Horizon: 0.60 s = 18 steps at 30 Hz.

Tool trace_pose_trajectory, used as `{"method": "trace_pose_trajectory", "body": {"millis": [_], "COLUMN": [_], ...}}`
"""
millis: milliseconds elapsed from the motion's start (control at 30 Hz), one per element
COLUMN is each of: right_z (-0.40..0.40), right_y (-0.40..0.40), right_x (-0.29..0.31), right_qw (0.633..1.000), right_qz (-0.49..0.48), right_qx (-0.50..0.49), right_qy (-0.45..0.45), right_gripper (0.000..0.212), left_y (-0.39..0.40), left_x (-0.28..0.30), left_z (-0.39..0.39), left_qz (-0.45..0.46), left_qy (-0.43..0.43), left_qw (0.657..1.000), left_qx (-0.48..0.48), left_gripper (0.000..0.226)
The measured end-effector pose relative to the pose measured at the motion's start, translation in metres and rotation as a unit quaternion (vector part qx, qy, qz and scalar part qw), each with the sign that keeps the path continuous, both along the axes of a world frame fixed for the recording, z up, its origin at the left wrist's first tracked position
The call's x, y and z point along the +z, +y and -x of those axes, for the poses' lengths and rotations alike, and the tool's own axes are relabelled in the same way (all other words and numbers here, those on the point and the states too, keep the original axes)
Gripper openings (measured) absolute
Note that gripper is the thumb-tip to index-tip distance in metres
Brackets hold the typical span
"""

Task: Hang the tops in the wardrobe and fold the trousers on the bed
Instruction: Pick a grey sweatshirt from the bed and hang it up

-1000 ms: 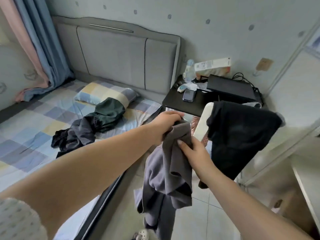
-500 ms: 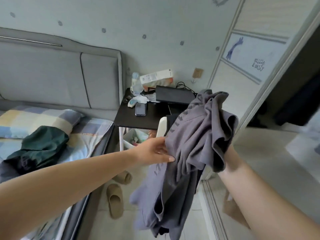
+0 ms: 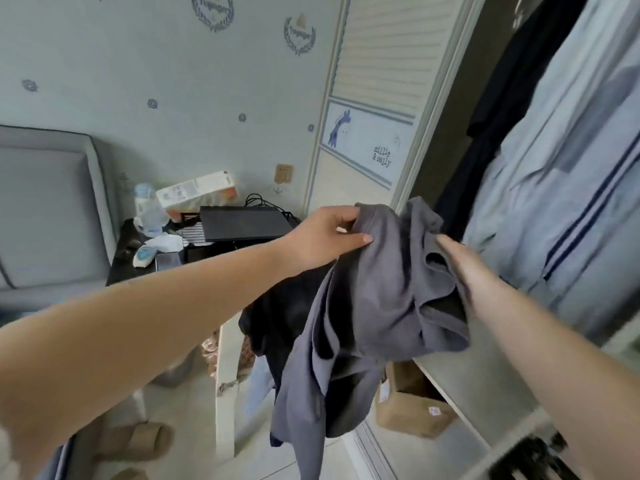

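You stood facing a pale wall dotted with small blue motifs, the open wardrobe (image 3: 540,174) at three o'clock with a dark garment and pale blue shirts (image 3: 568,188) hanging inside. Its sliding door (image 3: 374,98) at one o'clock bore a giraffe picture. At ten o'clock a dark side table (image 3: 138,268) carried a black case (image 3: 242,223), a box (image 3: 197,194), a bottle (image 3: 147,211) and a phone (image 3: 168,261), beside the grey padded headboard (image 3: 48,209). Slippers (image 3: 138,441) lay on the tiled floor at seven o'clock, a cardboard box (image 3: 408,403) at five.

The top (image 3: 377,306) was grey, soft and crumpled, hanging in loose folds at centre, in front of the wardrobe's edge. A black garment (image 3: 280,317) sat behind it.

Your left hand (image 3: 325,237) pinched the top's upper edge between thumb and fingers. Your right hand (image 3: 453,258) was buried in the cloth, blurred, so I cannot tell whether it was clenched or loose.
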State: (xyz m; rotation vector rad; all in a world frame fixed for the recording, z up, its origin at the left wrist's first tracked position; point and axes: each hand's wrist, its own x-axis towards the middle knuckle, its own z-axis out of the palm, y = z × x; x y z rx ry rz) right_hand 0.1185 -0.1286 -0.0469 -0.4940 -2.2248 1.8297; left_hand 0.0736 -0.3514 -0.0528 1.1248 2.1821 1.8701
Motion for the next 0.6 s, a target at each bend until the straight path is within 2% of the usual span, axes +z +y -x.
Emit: {"method": "trace_pose_trajectory", "body": {"millis": [33,100,133,167,267,333,433,467,600], "right_z": [0.002,0.000,-0.004,-0.005,-0.007,-0.003,0.002,0.005,0.024], "right_y": [0.014,0.036,0.042,0.046,0.056,0.068,0.093,0.102,0.130], "right_x": [0.003,0.010,0.017,0.021,0.042,0.050,0.062,0.068,0.085], "right_qw": [0.995,0.965,0.955,0.954,0.977,0.972,0.938,0.925,0.901], "right_qz": [-0.095,-0.255,-0.295,-0.300,-0.190,-0.205,-0.299,-0.326,-0.354], "right_qx": [-0.002,0.004,-0.005,0.002,0.047,0.046,-0.039,-0.059,-0.084], "right_qy": [-0.023,-0.056,-0.042,-0.005,0.083,0.109,0.170,0.183,0.234], "right_gripper": [0.030,0.034,0.039,0.038,0.019,0.021,0.008,0.012,0.017], "left_y": [0.013,0.039,0.054,0.068,0.112,0.132,0.159,0.169,0.202], "left_x": [0.009,0.022,0.028,0.034,0.052,0.061,0.065,0.064,0.055], "left_z": [0.007,0.015,0.018,0.020,0.027,0.031,0.040,0.044,0.059], "left_qz": [0.028,0.075,0.087,0.092,0.089,0.078,0.055,0.044,0.044], "left_qy": [0.032,0.094,0.123,0.154,0.217,0.227,0.215,0.209,0.220], "left_qw": [0.999,0.993,0.989,0.984,0.971,0.968,0.970,0.971,0.966], "left_qx": [-0.003,-0.006,-0.012,-0.017,-0.042,-0.071,-0.102,-0.104,-0.126], "left_gripper": [0.007,0.023,0.032,0.038,0.042,0.037,0.009,0.012,0.063]}}
